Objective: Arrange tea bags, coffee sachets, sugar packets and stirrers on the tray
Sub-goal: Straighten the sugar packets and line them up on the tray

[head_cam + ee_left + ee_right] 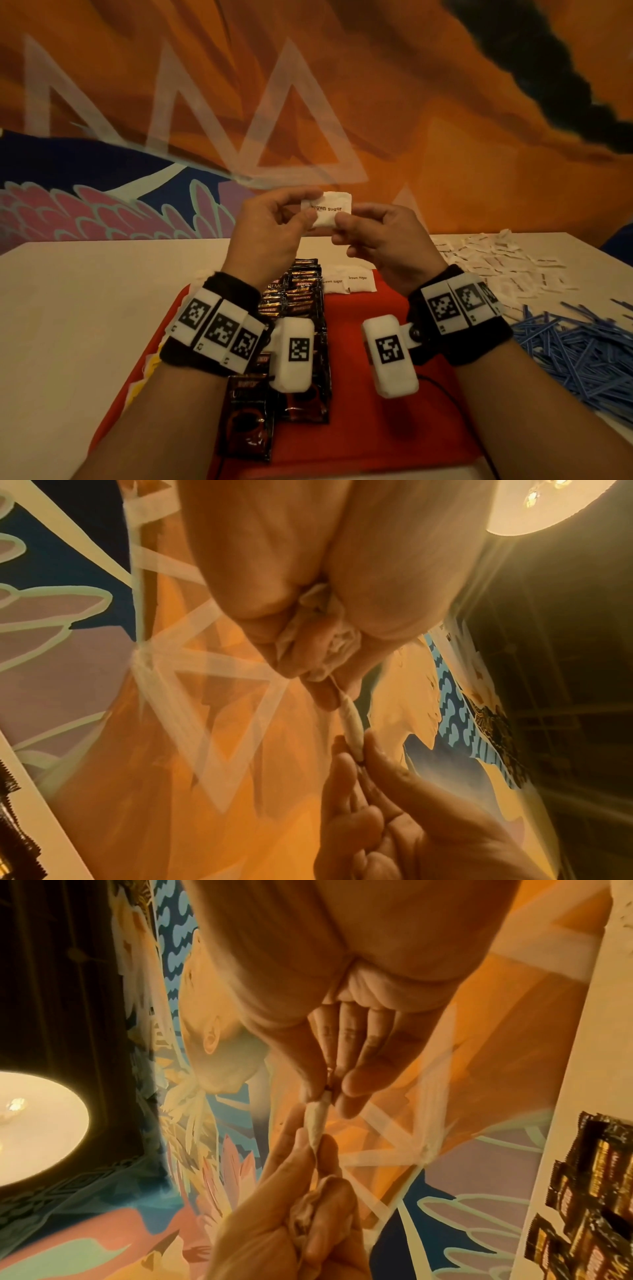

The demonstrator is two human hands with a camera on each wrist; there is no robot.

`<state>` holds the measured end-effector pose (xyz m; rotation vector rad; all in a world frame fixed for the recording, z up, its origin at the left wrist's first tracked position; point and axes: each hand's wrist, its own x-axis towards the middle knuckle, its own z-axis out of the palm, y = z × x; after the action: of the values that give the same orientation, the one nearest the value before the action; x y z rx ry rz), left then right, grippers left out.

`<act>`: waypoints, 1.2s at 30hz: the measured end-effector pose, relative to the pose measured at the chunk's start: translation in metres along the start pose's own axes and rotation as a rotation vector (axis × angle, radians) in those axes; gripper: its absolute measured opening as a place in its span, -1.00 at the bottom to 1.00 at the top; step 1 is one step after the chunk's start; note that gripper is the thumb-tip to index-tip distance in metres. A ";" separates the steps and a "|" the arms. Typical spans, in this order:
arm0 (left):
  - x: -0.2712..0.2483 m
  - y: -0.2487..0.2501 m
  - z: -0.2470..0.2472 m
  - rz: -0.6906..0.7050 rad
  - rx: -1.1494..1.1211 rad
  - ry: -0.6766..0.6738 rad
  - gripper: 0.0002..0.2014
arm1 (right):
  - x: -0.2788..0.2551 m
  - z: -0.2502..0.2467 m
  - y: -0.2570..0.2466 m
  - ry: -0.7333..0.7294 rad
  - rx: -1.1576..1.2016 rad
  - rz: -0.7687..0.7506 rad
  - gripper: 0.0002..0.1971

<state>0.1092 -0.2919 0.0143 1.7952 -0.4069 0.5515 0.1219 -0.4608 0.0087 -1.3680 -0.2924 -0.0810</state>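
A white packet printed "brown sugar" (330,210) is held up above the table's far edge. My left hand (308,209) pinches its left end and my right hand (344,222) pinches its right end. The wrist views show the packet edge-on (351,723) (316,1123) between the two pinches. More crumpled white packets (318,631) sit bunched in my left palm. Below lies the red tray (376,428) with rows of dark coffee sachets (301,301) and two brown sugar packets (346,282) at its far side.
A loose heap of white sugar packets (496,263) covers the white table (85,308) at the right. A pile of blue stirrers (575,349) lies nearer, right of the tray. Yellow-and-white packets (149,368) peek out at the tray's left edge. A painted wall stands behind.
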 end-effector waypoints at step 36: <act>0.008 0.001 -0.020 -0.211 -0.131 0.205 -0.81 | 0.062 -0.010 0.079 0.013 -1.471 0.503 -0.56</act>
<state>0.1121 -0.2732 0.0248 1.6139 -0.1079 0.5406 0.2009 -0.4469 -0.0527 -2.8550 0.2206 0.1555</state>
